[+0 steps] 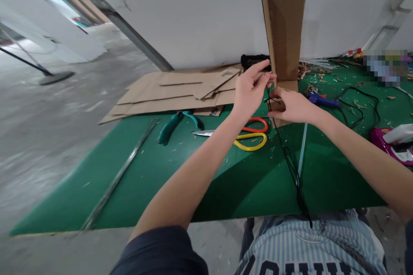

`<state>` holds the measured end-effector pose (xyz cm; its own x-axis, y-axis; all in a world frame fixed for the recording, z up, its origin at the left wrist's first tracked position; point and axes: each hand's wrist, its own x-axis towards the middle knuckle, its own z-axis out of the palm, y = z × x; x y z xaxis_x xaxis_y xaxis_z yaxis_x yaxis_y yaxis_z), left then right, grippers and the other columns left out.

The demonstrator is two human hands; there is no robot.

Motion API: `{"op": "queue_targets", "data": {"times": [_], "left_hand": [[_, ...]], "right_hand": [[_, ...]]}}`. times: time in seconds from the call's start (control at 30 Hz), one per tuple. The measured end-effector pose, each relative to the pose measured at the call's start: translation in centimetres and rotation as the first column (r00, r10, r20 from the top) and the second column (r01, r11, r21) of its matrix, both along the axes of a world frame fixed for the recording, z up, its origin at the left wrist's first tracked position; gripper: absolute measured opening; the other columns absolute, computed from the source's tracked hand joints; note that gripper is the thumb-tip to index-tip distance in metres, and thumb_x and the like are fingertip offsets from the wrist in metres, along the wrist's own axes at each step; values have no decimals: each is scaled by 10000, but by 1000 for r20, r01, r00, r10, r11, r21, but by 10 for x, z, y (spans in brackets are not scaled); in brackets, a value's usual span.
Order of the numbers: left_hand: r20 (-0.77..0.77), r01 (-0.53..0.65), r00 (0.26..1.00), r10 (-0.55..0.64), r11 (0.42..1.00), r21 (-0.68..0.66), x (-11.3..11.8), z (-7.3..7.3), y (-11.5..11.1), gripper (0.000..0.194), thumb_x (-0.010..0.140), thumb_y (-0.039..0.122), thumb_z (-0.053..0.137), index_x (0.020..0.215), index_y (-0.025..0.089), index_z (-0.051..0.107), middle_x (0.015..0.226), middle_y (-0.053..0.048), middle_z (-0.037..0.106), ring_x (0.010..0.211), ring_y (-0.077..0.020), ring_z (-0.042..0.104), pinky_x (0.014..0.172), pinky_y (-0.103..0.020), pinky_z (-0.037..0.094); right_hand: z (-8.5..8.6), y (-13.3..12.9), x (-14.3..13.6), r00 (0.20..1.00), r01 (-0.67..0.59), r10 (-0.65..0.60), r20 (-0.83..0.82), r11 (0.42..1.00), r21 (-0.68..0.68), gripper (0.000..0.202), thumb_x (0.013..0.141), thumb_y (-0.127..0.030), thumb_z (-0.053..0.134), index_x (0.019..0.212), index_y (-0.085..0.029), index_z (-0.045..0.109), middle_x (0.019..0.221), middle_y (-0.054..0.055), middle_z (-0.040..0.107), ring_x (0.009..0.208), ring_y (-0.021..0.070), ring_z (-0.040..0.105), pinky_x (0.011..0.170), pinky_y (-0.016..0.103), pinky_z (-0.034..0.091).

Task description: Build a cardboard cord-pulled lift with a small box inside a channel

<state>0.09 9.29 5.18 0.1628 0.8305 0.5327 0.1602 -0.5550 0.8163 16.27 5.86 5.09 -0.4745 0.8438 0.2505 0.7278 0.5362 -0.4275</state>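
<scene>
Both hands are raised over the green table beside a tall cardboard stand. My left hand (pixel 253 88) pinches the upper part of a black cord (pixel 282 144), its index finger stretched toward the stand (pixel 287 34). Just right of it, my right hand (pixel 288 105) has thumb and fingers curved round a small knotted part of the cord, in front of the stand's base. From there the cord runs down in loops to a dark bundle at the table's front edge. A pale blue strip (pixel 302 150) lies beside the cord.
On the green table (pixel 180 180) lie scissors (pixel 250 142), teal pliers (pixel 171 128), thin wires (pixel 121 172) and flat cardboard sheets (pixel 174 92). A blue glue gun (pixel 324 101), scraps and a magenta tape dispenser (pixel 387 142) are at the right.
</scene>
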Motion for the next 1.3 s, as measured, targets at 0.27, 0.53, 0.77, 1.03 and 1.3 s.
{"op": "queue_targets", "data": {"times": [0.27, 0.53, 0.77, 1.03, 1.3], "left_hand": [[-242, -1, 970, 19, 997, 74, -10, 9, 0, 348, 948, 240, 522, 1288, 187, 568, 1043, -84, 755, 1050, -204, 709, 941, -368, 558], [-490, 60, 872, -22, 996, 62, -19, 18, -4, 384, 913, 126, 462, 1261, 191, 610, 1293, -79, 669, 1080, -175, 682, 943, -321, 549], [-351, 106, 932, -94, 994, 14, -16, 12, -3, 424, 906, 101, 437, 1276, 207, 615, 1301, -87, 664, 1054, -174, 692, 926, -311, 566], [-224, 116, 969, -103, 992, 44, -9, 10, -7, 393, 883, 134, 499, 1266, 209, 553, 1286, -119, 653, 1107, -183, 667, 790, -250, 576], [-263, 30, 964, -35, 999, -23, -13, 2, 5, 48, 835, 224, 589, 858, 185, 573, 804, -35, 666, 736, -132, 618, 644, -244, 474]], "right_hand": [[5, 0, 5, 999, -41, 41, -3, 999, -5, 534, 773, -271, 683, 1253, -158, 479, 1262, 158, 633, 1093, 333, 637, 874, 438, 494], [5, -5, 7, 993, -119, 115, 36, 985, 121, 414, 780, -152, 554, 1193, -182, 536, 1238, 136, 554, 933, 253, 612, 820, 402, 495], [-5, -1, 1, 999, -49, 44, 27, 976, 210, 236, 901, -185, 492, 1014, -138, 694, 1120, 148, 546, 952, 256, 597, 917, 426, 496], [1, 1, -1, 1000, -15, 14, 4, 987, 157, 251, 938, -159, 457, 968, -132, 705, 980, 134, 663, 892, 238, 622, 841, 358, 471], [1, 3, 3, 984, 38, -9, -176, 986, 162, 180, 874, -131, 487, 918, -154, 660, 857, 74, 703, 759, 190, 626, 750, 311, 450]]}}
